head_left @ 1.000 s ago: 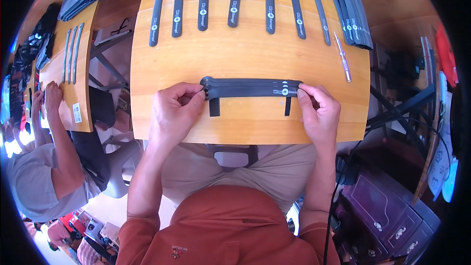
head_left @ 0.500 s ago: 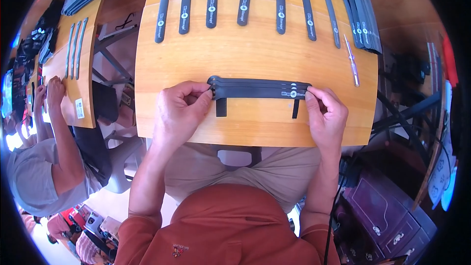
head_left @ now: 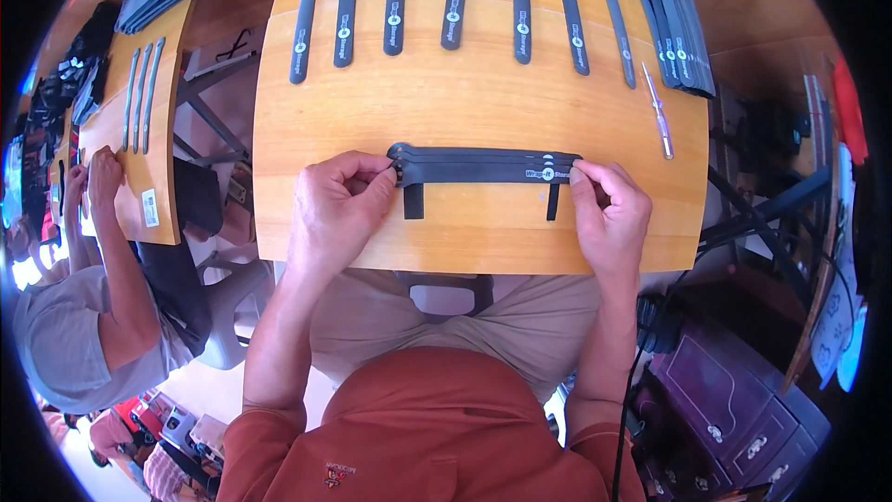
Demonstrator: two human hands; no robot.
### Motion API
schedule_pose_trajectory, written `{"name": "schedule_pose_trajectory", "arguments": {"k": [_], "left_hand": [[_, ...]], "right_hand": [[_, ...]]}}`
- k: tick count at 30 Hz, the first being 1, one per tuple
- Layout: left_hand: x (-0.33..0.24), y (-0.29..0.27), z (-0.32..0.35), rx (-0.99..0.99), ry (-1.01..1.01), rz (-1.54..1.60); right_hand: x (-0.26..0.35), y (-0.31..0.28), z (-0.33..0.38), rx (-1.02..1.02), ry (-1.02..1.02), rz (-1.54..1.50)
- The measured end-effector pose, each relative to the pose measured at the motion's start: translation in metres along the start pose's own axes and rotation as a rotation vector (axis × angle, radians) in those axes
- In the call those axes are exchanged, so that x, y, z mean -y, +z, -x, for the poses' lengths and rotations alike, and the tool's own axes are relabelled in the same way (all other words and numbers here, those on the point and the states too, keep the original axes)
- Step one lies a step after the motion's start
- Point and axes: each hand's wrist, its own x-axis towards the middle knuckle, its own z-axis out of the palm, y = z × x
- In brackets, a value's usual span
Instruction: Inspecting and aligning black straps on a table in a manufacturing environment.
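A small stack of black straps [head_left: 474,165] lies sideways near the front of the wooden table, its layers slightly fanned and white printing at the right end. My left hand [head_left: 339,209] pinches the rounded left end between thumb and fingers. The thumb and fingers of my right hand [head_left: 613,214] close on the other end. Below the stack, a short black strip [head_left: 414,203] sticks out near my left hand, and a narrower black strip [head_left: 553,203] near my right. How these strips join the stack is hidden.
Several single straps [head_left: 394,9] lie in a spread row along the table's far side. A pile of straps [head_left: 686,46] sits at the far right, beside a slim screwdriver-like tool [head_left: 662,125] with a clear purplish handle. Leftward, another person [head_left: 111,316] works at a second table [head_left: 158,144].
Table, straps and hands appear shifted slightly left together in the view. Both hands keep the same hold on the strap stack.
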Motion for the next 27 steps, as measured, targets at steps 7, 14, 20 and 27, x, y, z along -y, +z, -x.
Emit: {"name": "schedule_pose_trajectory", "arguments": {"k": [7, 14, 20, 27], "left_hand": [[0.0, 0.002, -0.001, -0.007, 0.023, -0.011], [0.005, 0.002, -0.003, -0.027, 0.019, -0.03], [0.01, 0.002, -0.005, -0.053, 0.036, -0.053], [0.011, 0.004, -0.007, -0.038, 0.089, -0.058]], "right_hand": [[0.0, 0.0, -0.001, -0.003, -0.007, 0.036], [0.002, 0.001, 0.0, -0.018, 0.014, 0.037], [0.001, 0.004, 0.0, -0.034, 0.008, 0.053], [0.002, 0.001, -0.002, -0.054, 0.068, 0.062]]}}
